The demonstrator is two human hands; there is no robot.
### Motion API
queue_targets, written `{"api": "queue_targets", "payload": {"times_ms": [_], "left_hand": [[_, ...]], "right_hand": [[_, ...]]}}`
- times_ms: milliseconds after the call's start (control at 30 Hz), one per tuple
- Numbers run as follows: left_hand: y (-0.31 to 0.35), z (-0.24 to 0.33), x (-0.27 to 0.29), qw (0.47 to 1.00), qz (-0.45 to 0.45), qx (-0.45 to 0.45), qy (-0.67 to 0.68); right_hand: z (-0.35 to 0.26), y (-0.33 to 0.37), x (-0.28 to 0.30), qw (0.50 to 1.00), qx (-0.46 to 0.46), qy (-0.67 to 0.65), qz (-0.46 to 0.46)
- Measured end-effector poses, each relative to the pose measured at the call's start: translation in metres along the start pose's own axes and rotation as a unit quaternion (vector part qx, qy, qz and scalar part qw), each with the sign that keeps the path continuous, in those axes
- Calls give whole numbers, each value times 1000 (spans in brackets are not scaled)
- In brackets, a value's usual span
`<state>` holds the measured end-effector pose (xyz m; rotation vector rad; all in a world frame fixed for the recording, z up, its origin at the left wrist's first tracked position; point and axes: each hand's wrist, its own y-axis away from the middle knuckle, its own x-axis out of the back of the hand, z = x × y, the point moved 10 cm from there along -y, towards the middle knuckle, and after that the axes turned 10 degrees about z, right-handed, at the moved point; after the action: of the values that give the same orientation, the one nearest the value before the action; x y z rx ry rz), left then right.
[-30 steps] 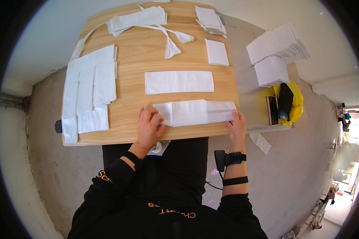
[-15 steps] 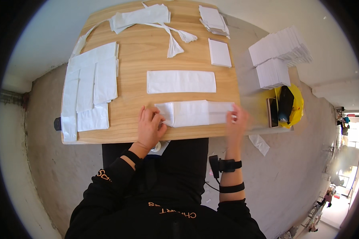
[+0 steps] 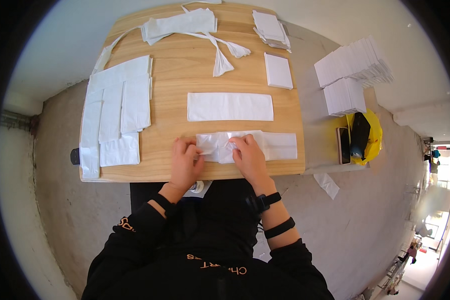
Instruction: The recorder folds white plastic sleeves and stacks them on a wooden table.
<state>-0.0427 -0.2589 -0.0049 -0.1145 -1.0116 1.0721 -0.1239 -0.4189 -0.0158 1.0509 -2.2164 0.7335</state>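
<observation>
A white, thin plastic bag (image 3: 280, 146) lies lengthwise near the table's front edge, with folded layers toward its left half. My left hand (image 3: 186, 162) is at its left end, fingers curled and pinching the edge. Over the middle of the same bag, my right hand (image 3: 251, 159) has thumb and forefinger closed on the wrinkled top layer. Just behind it rests another flat white bag (image 3: 230, 107), untouched. What lies under my fingertips is partly hidden.
Stacked white bags (image 3: 120, 105) cover the table's left side; more bags (image 3: 180, 25) with twisted strips lie at the back. White card piles (image 3: 278, 71) sit back right. Beyond the right edge are tall card stacks (image 3: 352, 62), a phone (image 3: 343, 145) and a yellow bag (image 3: 375, 137).
My right hand has moved left from the bag's right end to its middle, where it now pinches the plastic. The left hand stays at the left end.
</observation>
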Motion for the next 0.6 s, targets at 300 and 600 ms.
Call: {"api": "queue_targets", "payload": {"times_ms": [300,600], "left_hand": [[8,-51,34,960,-53,266,70],[16,-47,22,844,-62,423,322]], "right_hand": [[-14,-2,2,999,37,22,-14],[-23,-4,-2,995,72,70,-18]]}}
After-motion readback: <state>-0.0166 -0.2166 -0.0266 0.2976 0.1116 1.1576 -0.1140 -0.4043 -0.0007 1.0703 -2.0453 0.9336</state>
